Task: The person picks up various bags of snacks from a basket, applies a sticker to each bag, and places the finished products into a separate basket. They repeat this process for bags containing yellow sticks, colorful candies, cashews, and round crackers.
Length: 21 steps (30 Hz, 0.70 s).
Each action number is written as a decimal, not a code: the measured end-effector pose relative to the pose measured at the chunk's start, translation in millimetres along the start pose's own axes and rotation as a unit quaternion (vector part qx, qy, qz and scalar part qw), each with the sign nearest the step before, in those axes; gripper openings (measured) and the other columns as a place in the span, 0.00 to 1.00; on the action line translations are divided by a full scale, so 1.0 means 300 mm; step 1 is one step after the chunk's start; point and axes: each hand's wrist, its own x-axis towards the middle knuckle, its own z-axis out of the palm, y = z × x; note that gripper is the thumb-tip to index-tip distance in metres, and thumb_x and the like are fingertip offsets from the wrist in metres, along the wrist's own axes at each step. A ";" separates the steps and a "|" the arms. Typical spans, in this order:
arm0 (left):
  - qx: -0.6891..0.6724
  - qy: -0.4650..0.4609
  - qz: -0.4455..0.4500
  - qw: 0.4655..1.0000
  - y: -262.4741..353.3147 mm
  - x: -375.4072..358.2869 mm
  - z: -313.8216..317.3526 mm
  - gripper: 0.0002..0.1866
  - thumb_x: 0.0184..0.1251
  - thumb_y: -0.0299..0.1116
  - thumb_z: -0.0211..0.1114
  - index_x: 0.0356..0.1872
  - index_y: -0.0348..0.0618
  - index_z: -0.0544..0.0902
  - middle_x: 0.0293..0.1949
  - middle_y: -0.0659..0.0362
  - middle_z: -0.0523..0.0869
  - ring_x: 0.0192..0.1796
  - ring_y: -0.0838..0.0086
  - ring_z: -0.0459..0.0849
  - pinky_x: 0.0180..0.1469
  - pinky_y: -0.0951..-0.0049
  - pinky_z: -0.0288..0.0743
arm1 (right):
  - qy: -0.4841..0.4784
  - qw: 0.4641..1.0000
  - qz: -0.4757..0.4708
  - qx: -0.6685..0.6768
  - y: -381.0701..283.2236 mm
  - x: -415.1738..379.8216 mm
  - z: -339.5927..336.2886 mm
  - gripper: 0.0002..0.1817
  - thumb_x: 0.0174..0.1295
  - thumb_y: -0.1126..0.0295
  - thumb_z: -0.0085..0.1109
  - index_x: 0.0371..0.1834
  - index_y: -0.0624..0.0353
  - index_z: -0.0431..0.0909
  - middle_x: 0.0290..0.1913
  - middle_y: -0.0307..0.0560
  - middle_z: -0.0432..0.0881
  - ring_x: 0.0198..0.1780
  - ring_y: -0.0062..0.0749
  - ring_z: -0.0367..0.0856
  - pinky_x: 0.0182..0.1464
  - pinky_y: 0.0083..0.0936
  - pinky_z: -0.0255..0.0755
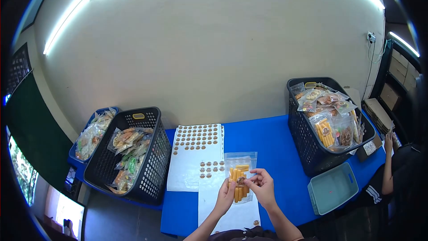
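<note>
A clear zip bag of yellow snack sticks (238, 195) is held up over the table by my left hand (226, 195), which grips its left edge with the thumb in front. At the middle of the bag's front is a round brown sticker (241, 181). The thumb and forefinger of my right hand (262, 186) are pinched together at that sticker's right edge. Beneath the bag lies a white sticker sheet (211, 201) with a few rows of round stickers left near its top. Another sticker sheet (183, 172), with several rows, lies behind it to the left.
On the blue table (254, 136), a black basket (154, 160) of bagged snacks stands left, with a blue basket (73, 154) beyond. A fuller black basket (303, 138) stands right, behind a grey-green tray (332, 187). Another person's arm (388, 169) shows at far right.
</note>
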 end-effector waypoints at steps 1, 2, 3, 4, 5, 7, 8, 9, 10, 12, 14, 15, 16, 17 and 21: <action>0.015 0.004 0.007 1.000 -0.005 0.001 0.000 0.16 0.68 0.37 0.47 0.50 0.36 0.67 0.42 0.58 0.76 0.43 0.81 0.75 0.45 0.80 0.70 | -0.001 1.000 0.002 -0.005 -0.001 -0.002 0.002 0.16 0.49 0.79 0.61 0.42 0.64 0.69 0.26 0.39 0.78 0.22 0.08 0.67 0.25 0.07 0.60; 0.030 0.007 0.013 0.999 -0.011 0.004 0.002 0.16 0.68 0.37 0.47 0.50 0.36 0.67 0.41 0.58 0.76 0.43 0.82 0.75 0.44 0.81 0.70 | -0.002 1.000 0.004 -0.011 -0.004 -0.004 0.002 0.17 0.49 0.79 0.61 0.42 0.64 0.68 0.26 0.39 0.78 0.22 0.08 0.67 0.24 0.07 0.60; 0.045 0.010 0.020 0.999 -0.016 0.006 0.003 0.16 0.68 0.38 0.48 0.49 0.36 0.67 0.41 0.58 0.77 0.42 0.82 0.75 0.44 0.81 0.70 | -0.004 1.000 0.004 -0.021 -0.008 -0.005 0.001 0.17 0.49 0.78 0.62 0.42 0.64 0.68 0.25 0.39 0.78 0.21 0.08 0.66 0.24 0.07 0.59; 0.045 0.006 0.014 0.999 -0.021 0.006 0.001 0.16 0.68 0.38 0.48 0.49 0.36 0.68 0.40 0.58 0.77 0.42 0.82 0.75 0.44 0.81 0.70 | -0.005 0.999 0.004 -0.033 -0.014 -0.006 -0.001 0.18 0.48 0.78 0.62 0.42 0.64 0.68 0.25 0.39 0.78 0.21 0.08 0.65 0.23 0.07 0.59; 0.045 0.002 0.009 0.999 -0.025 0.007 -0.003 0.16 0.68 0.38 0.48 0.48 0.36 0.69 0.40 0.58 0.77 0.41 0.82 0.75 0.43 0.81 0.70 | -0.006 0.999 0.003 -0.044 -0.022 -0.005 -0.004 0.18 0.48 0.78 0.62 0.42 0.64 0.67 0.25 0.39 0.78 0.20 0.07 0.65 0.23 0.07 0.58; 0.056 0.001 0.008 0.998 -0.026 0.005 0.000 0.16 0.68 0.39 0.49 0.47 0.36 0.69 0.39 0.58 0.78 0.40 0.82 0.76 0.42 0.80 0.71 | -0.004 0.997 -0.002 -0.082 -0.041 -0.005 -0.010 0.19 0.48 0.77 0.63 0.43 0.63 0.67 0.24 0.39 0.78 0.19 0.07 0.63 0.22 0.07 0.57; 0.066 0.004 0.013 0.998 -0.021 0.002 0.005 0.16 0.68 0.39 0.49 0.47 0.36 0.70 0.38 0.58 0.78 0.40 0.82 0.76 0.42 0.80 0.71 | -0.003 0.995 -0.004 -0.101 -0.049 -0.004 -0.012 0.19 0.48 0.77 0.63 0.43 0.63 0.67 0.24 0.39 0.78 0.19 0.07 0.62 0.22 0.07 0.56; 0.076 0.008 0.018 0.997 -0.017 0.001 0.009 0.16 0.68 0.39 0.49 0.46 0.36 0.70 0.38 0.58 0.78 0.40 0.82 0.76 0.42 0.80 0.71 | -0.007 0.995 -0.002 -0.100 -0.055 -0.002 -0.014 0.19 0.48 0.77 0.63 0.43 0.63 0.67 0.24 0.38 0.78 0.19 0.06 0.62 0.21 0.07 0.56; 0.072 0.012 0.018 0.997 -0.015 0.000 0.011 0.16 0.67 0.39 0.49 0.46 0.36 0.70 0.38 0.58 0.78 0.40 0.82 0.76 0.42 0.80 0.71 | -0.012 0.995 0.000 -0.099 -0.060 0.000 -0.015 0.19 0.48 0.77 0.63 0.43 0.63 0.67 0.24 0.38 0.78 0.19 0.06 0.62 0.21 0.07 0.55; 0.063 0.021 0.018 0.998 -0.016 -0.002 0.015 0.16 0.67 0.39 0.49 0.46 0.36 0.70 0.38 0.58 0.78 0.40 0.82 0.76 0.42 0.80 0.71 | -0.022 0.996 0.003 -0.090 -0.060 0.002 -0.016 0.20 0.48 0.77 0.63 0.43 0.63 0.66 0.24 0.38 0.77 0.19 0.06 0.61 0.21 0.07 0.55; 0.068 0.024 0.024 0.997 -0.023 0.001 0.010 0.16 0.68 0.39 0.48 0.45 0.36 0.71 0.38 0.58 0.78 0.39 0.82 0.76 0.41 0.81 0.71 | -0.033 0.997 0.006 -0.072 -0.048 0.007 -0.018 0.21 0.48 0.77 0.63 0.44 0.64 0.65 0.24 0.38 0.77 0.19 0.06 0.62 0.21 0.06 0.55; 0.071 0.026 0.028 0.997 -0.024 0.003 0.008 0.16 0.68 0.39 0.48 0.45 0.36 0.71 0.37 0.58 0.78 0.39 0.82 0.76 0.41 0.81 0.71 | -0.040 0.998 0.012 -0.057 -0.041 0.012 -0.022 0.21 0.49 0.77 0.63 0.44 0.64 0.64 0.24 0.38 0.77 0.19 0.06 0.62 0.22 0.06 0.55; 0.065 0.024 0.025 0.997 -0.021 0.003 0.007 0.16 0.69 0.40 0.47 0.45 0.36 0.71 0.37 0.59 0.78 0.39 0.82 0.76 0.41 0.81 0.70 | -0.047 0.998 0.018 -0.041 -0.033 0.015 -0.026 0.21 0.49 0.77 0.63 0.44 0.64 0.64 0.24 0.39 0.77 0.20 0.07 0.62 0.22 0.06 0.56; 0.060 0.022 0.023 0.998 -0.016 0.000 0.007 0.16 0.69 0.40 0.45 0.44 0.36 0.71 0.36 0.59 0.78 0.38 0.82 0.75 0.41 0.81 0.70 | -0.054 0.998 0.025 -0.026 -0.028 0.017 -0.030 0.21 0.49 0.77 0.63 0.44 0.64 0.63 0.24 0.39 0.77 0.20 0.07 0.63 0.22 0.06 0.56; 0.055 0.037 0.016 0.998 -0.041 -0.001 0.001 0.18 0.71 0.41 0.40 0.43 0.37 0.71 0.35 0.60 0.76 0.37 0.83 0.74 0.41 0.82 0.69 | -0.068 0.995 0.059 0.038 -0.028 0.020 -0.039 0.22 0.49 0.78 0.62 0.44 0.62 0.62 0.25 0.39 0.77 0.22 0.08 0.66 0.24 0.06 0.58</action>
